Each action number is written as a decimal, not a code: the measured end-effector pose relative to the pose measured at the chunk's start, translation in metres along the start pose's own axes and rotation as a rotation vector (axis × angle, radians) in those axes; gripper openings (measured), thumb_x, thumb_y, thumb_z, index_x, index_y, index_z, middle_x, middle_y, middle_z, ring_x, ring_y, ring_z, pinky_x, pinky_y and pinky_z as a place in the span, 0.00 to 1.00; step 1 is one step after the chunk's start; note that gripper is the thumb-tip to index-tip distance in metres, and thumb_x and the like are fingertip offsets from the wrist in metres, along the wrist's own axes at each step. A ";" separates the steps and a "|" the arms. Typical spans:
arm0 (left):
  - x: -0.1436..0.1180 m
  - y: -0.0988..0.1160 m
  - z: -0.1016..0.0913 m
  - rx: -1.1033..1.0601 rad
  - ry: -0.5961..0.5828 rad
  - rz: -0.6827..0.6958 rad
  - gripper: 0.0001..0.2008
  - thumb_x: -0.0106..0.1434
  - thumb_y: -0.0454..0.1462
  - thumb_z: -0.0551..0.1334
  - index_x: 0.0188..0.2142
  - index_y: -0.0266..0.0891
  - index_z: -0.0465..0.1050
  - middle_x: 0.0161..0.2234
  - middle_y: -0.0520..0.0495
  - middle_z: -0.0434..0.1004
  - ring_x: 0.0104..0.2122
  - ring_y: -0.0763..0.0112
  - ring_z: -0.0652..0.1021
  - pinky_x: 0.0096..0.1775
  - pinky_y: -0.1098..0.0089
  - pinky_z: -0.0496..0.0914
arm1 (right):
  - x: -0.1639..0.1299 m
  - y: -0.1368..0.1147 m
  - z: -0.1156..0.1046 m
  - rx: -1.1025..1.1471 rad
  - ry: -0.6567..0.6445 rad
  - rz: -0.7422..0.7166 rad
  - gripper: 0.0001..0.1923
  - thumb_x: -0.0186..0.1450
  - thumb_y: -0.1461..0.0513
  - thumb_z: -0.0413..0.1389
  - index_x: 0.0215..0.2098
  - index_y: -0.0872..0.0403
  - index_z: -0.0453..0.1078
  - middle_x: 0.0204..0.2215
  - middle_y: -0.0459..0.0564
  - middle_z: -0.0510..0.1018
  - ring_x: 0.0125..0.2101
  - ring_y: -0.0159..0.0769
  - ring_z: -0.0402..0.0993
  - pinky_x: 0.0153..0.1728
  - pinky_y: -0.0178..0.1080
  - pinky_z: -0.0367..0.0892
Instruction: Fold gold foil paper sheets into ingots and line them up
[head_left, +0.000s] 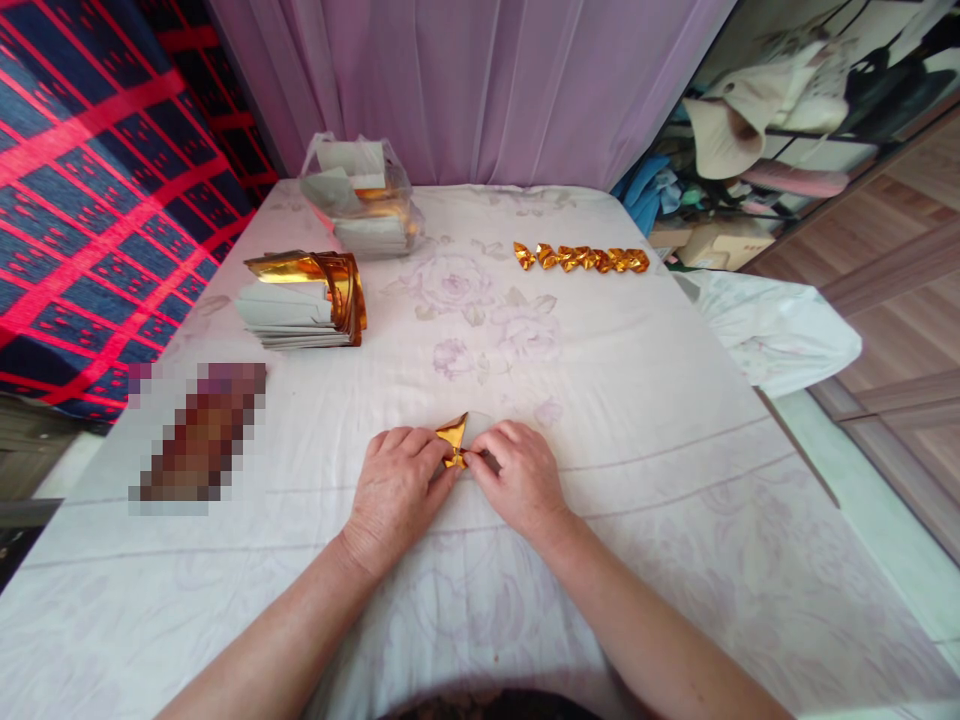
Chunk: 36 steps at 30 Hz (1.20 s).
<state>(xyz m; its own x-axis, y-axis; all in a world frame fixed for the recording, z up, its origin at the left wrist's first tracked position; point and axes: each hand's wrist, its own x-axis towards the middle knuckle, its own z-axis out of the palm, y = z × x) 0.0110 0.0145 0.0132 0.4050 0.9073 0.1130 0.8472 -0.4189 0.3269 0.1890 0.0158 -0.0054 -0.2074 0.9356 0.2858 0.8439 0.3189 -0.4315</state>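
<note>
A small piece of gold foil paper [453, 432] lies folded between my hands near the middle of the table, one pointed corner standing up. My left hand [401, 485] pinches its left side, fingers curled over it. From the right, my right hand [523, 475] grips the lower edge with thumb and forefinger. The fingertips of both hands meet at the paper and hide part of it. Farther off to the right, several folded gold pieces [585, 258] lie in a row. On the left stands a stack of gold-and-grey foil sheets [300, 305].
A clear plastic bag [364, 200] with more sheets stands at the table's back left. A blurred-out patch [202, 435] covers something on the left. The table wears a floral cloth [480, 340]. A white bag [780, 330] and cluttered shelves [750, 150] are beyond the right edge.
</note>
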 end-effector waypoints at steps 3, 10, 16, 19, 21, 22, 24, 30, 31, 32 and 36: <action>0.001 0.001 0.000 0.004 0.004 -0.003 0.06 0.65 0.41 0.62 0.39 0.42 0.75 0.40 0.47 0.78 0.41 0.58 0.74 0.44 0.57 0.65 | 0.000 0.000 0.000 -0.001 0.003 0.002 0.07 0.63 0.64 0.59 0.27 0.51 0.71 0.27 0.46 0.74 0.32 0.37 0.70 0.34 0.39 0.58; 0.002 0.004 0.001 0.031 0.022 -0.018 0.06 0.65 0.42 0.62 0.37 0.42 0.75 0.38 0.47 0.77 0.40 0.58 0.74 0.43 0.58 0.65 | 0.000 -0.001 0.001 -0.004 0.015 0.000 0.07 0.62 0.64 0.60 0.26 0.51 0.71 0.27 0.45 0.74 0.32 0.36 0.70 0.34 0.39 0.58; 0.003 0.006 0.001 0.046 0.035 -0.022 0.04 0.64 0.40 0.63 0.36 0.42 0.74 0.37 0.47 0.77 0.39 0.58 0.74 0.42 0.58 0.65 | 0.000 -0.001 0.001 -0.015 0.019 0.003 0.07 0.61 0.64 0.61 0.26 0.51 0.71 0.26 0.45 0.73 0.32 0.36 0.70 0.33 0.39 0.57; 0.003 0.007 0.001 0.048 0.034 -0.026 0.04 0.64 0.39 0.63 0.36 0.42 0.74 0.37 0.47 0.77 0.39 0.58 0.74 0.42 0.58 0.65 | 0.001 -0.001 0.001 -0.019 0.008 0.008 0.06 0.61 0.64 0.61 0.26 0.51 0.71 0.27 0.45 0.73 0.32 0.37 0.70 0.34 0.39 0.58; 0.002 0.007 0.001 0.051 0.034 -0.029 0.04 0.64 0.39 0.62 0.36 0.42 0.74 0.37 0.46 0.77 0.39 0.58 0.74 0.42 0.58 0.65 | 0.001 -0.001 0.001 -0.018 0.002 0.012 0.06 0.61 0.64 0.61 0.27 0.51 0.71 0.27 0.45 0.74 0.32 0.37 0.70 0.34 0.39 0.58; 0.002 0.007 0.001 0.052 0.033 -0.032 0.04 0.64 0.39 0.62 0.36 0.42 0.74 0.37 0.46 0.77 0.39 0.58 0.74 0.42 0.58 0.65 | 0.001 -0.001 0.000 -0.014 0.002 0.015 0.06 0.61 0.64 0.61 0.27 0.51 0.71 0.27 0.45 0.74 0.32 0.37 0.71 0.34 0.39 0.58; 0.002 0.007 0.001 0.051 0.031 -0.037 0.04 0.64 0.39 0.62 0.36 0.42 0.74 0.37 0.46 0.77 0.39 0.58 0.73 0.42 0.58 0.65 | 0.001 -0.001 0.000 0.005 -0.002 0.020 0.05 0.62 0.64 0.61 0.27 0.51 0.72 0.28 0.45 0.74 0.32 0.37 0.71 0.34 0.39 0.59; 0.002 0.008 0.001 0.044 0.023 -0.041 0.06 0.65 0.41 0.61 0.35 0.42 0.74 0.37 0.46 0.77 0.39 0.58 0.73 0.42 0.57 0.65 | 0.001 0.000 -0.002 0.034 -0.042 0.020 0.02 0.62 0.62 0.61 0.31 0.51 0.73 0.30 0.46 0.75 0.34 0.37 0.72 0.36 0.39 0.61; 0.003 0.008 0.001 0.040 0.021 -0.040 0.06 0.65 0.40 0.61 0.35 0.42 0.73 0.37 0.46 0.77 0.40 0.58 0.73 0.42 0.57 0.65 | 0.002 0.001 -0.002 0.031 -0.045 0.019 0.02 0.62 0.62 0.61 0.32 0.51 0.72 0.30 0.46 0.75 0.34 0.38 0.72 0.36 0.40 0.62; 0.003 0.007 0.000 0.036 0.020 -0.039 0.05 0.65 0.40 0.61 0.35 0.42 0.73 0.37 0.46 0.77 0.40 0.58 0.73 0.42 0.57 0.65 | 0.002 0.001 -0.002 0.030 -0.045 0.020 0.02 0.62 0.62 0.61 0.32 0.51 0.72 0.30 0.46 0.76 0.35 0.38 0.72 0.36 0.40 0.62; 0.003 0.007 0.001 0.020 0.020 -0.046 0.05 0.65 0.40 0.61 0.35 0.42 0.73 0.38 0.45 0.77 0.40 0.57 0.73 0.42 0.57 0.65 | 0.001 0.002 -0.002 0.042 -0.041 0.025 0.02 0.62 0.62 0.61 0.32 0.50 0.72 0.31 0.46 0.76 0.35 0.38 0.72 0.36 0.40 0.62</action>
<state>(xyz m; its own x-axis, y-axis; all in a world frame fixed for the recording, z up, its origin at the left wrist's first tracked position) 0.0183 0.0139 0.0152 0.3589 0.9260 0.1172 0.8713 -0.3774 0.3138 0.1908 0.0173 -0.0043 -0.2075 0.9483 0.2401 0.8274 0.3011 -0.4741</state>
